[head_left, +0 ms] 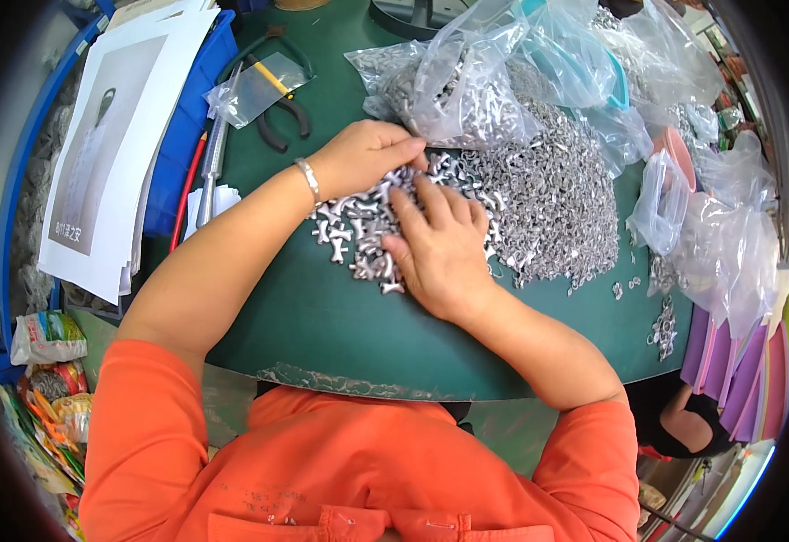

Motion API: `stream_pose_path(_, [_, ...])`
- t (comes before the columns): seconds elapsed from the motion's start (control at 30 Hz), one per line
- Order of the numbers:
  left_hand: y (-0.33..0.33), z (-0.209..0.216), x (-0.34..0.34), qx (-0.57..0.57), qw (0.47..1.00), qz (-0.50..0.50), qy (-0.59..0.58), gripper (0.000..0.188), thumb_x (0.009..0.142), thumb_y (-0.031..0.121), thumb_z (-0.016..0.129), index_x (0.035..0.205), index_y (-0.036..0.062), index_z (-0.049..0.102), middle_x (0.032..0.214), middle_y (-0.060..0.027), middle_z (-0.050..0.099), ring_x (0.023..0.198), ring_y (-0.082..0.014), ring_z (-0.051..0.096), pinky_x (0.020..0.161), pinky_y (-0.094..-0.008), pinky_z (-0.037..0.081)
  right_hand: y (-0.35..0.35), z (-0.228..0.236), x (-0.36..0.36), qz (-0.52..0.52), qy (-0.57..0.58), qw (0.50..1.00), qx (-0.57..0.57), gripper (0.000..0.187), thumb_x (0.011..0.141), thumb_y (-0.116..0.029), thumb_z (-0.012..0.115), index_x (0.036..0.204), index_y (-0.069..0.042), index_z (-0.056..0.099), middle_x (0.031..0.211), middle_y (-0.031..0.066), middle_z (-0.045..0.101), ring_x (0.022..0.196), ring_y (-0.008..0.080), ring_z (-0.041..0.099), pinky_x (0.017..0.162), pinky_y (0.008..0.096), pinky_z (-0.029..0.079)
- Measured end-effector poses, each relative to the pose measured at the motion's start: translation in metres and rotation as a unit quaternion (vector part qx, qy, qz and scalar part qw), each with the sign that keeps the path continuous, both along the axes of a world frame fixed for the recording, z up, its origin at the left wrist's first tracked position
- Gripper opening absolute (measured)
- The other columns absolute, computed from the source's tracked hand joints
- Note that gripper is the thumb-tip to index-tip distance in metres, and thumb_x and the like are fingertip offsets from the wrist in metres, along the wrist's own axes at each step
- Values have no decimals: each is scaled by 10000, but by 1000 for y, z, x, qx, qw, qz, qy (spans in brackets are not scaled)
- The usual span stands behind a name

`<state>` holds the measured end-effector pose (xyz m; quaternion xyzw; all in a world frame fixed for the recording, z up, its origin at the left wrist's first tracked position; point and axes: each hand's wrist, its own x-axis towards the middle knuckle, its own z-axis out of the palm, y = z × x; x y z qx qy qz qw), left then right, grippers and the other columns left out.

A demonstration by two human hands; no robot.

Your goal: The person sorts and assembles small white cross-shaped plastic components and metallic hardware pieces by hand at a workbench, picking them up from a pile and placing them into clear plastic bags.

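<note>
A heap of silver bone-shaped metal pieces [336, 230] lies on the green tabletop [313, 334]. My right hand [448, 253] rests palm down on the heap's right part, fingers spread among the pieces. At the heap's far edge is my left hand [367, 155], its fingers bent and close together, thumb against them. What lies between those fingers is hidden. Just beyond it, a clear plastic bag [466, 99] holds more silver pieces. A large pile of small silver clasp-like parts [561, 203] spreads to the right of my right hand.
Cutting pliers [286, 122], a small clear bag [252, 90] and a red pencil [189, 191] lie at the left. Printed sheets [150, 108] lean on a blue bin [177, 185]. More plastic bags [728, 244] and pink-purple sheets [728, 361] crowd the right. Another person's arm [688, 425] shows there.
</note>
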<state>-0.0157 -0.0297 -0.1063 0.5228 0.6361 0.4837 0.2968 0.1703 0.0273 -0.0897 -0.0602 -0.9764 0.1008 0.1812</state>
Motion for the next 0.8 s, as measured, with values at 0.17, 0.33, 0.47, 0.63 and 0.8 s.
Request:
stream_pose_path(0.17, [-27,8,15,-35,995,-79,-54,337,924,253,507,759,-5,646,761,-55,635,755,-127,578,731,-270,446,-13,10,27,102,13,993,-52,378,760,-182,623,1113,-67,553,1149,138,507,1054,276,493,882,505,351])
stream_pose_path(0.33, [-47,15,16,-61,977,-143,-143,288,921,208,508,800,-18,637,851,-86,636,823,-162,590,775,-289,454,27,8,32,98,165,980,-46,274,643,14,563,911,-24,608,889,119,592,787,295,574,689,379,453])
stream_pose_path(0.47, [-25,19,23,-20,996,-29,78,200,881,132,539,1036,34,619,1088,-92,601,957,-195,581,830,-318,453,66,15,31,-94,52,993,47,240,710,-96,665,941,-82,606,907,56,557,855,260,524,717,381,390])
stream_pose_path(0.63, [2,6,28,26,935,-79,344,421,840,143,571,1248,67,499,1316,-106,480,1198,-296,444,1007,-380,338,78,13,31,-77,23,996,45,200,698,-82,647,892,-88,599,875,43,529,826,245,512,706,376,384])
stream_pose_path(0.8, [3,7,28,43,960,-84,264,312,759,85,656,1062,58,585,1166,-92,561,1079,-285,503,943,-361,380,82,6,27,-57,33,990,124,145,671,-25,560,802,-89,557,861,51,524,820,243,512,707,366,378])
